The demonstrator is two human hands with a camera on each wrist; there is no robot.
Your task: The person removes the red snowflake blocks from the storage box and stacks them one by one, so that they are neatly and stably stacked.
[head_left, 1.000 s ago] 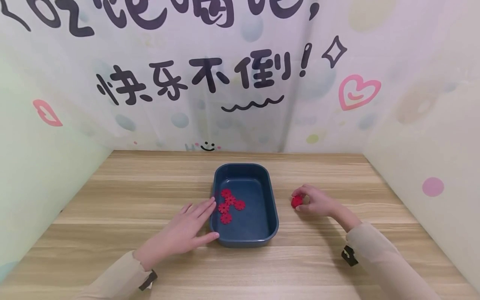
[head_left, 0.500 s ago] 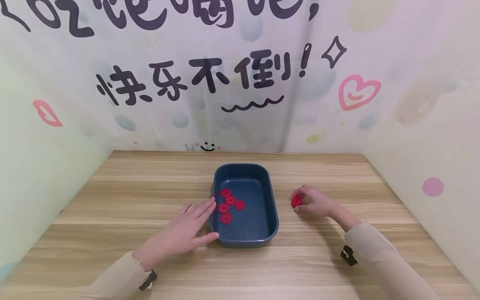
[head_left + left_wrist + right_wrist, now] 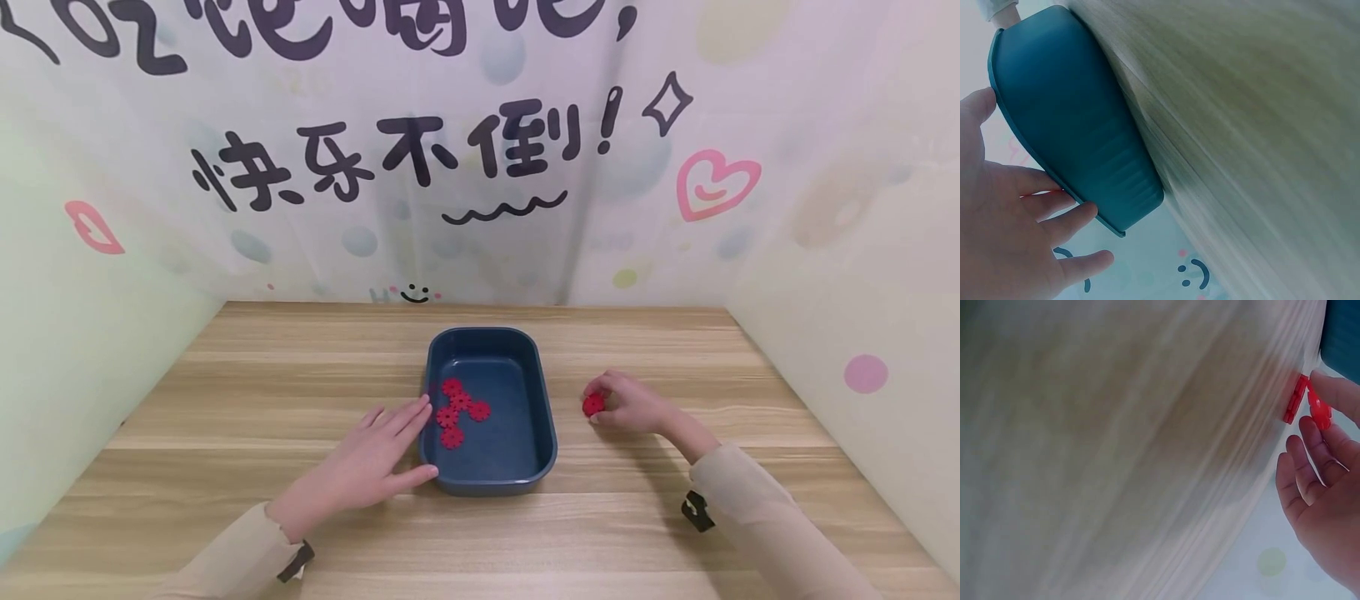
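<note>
A dark blue rectangular basin [image 3: 491, 454] stands on the table, with several red notched plastic discs [image 3: 452, 437] lying toward its left side. My left hand [image 3: 352, 475] rests on the basin's left rim, its fingers fairly straight; in the left wrist view the thumb and fingertips touch the rim. To the right of the basin, my right hand [image 3: 637, 406] pinches a red notched disc [image 3: 1319, 411] between thumb and finger, low over the table. Another red disc [image 3: 1296, 400] lies flat on the wood just below it, as the right wrist view shows.
The wood-grain table [image 3: 300, 350] meets a white printed curtain [image 3: 322, 250] at the back. Pale walls [image 3: 862, 275] close in the left and right sides. Both wrists carry black straps [image 3: 697, 511] at the sleeves.
Hardly anything differs. The red disc in my right fingers has turned slightly, while both hands and the basin stay in place.
</note>
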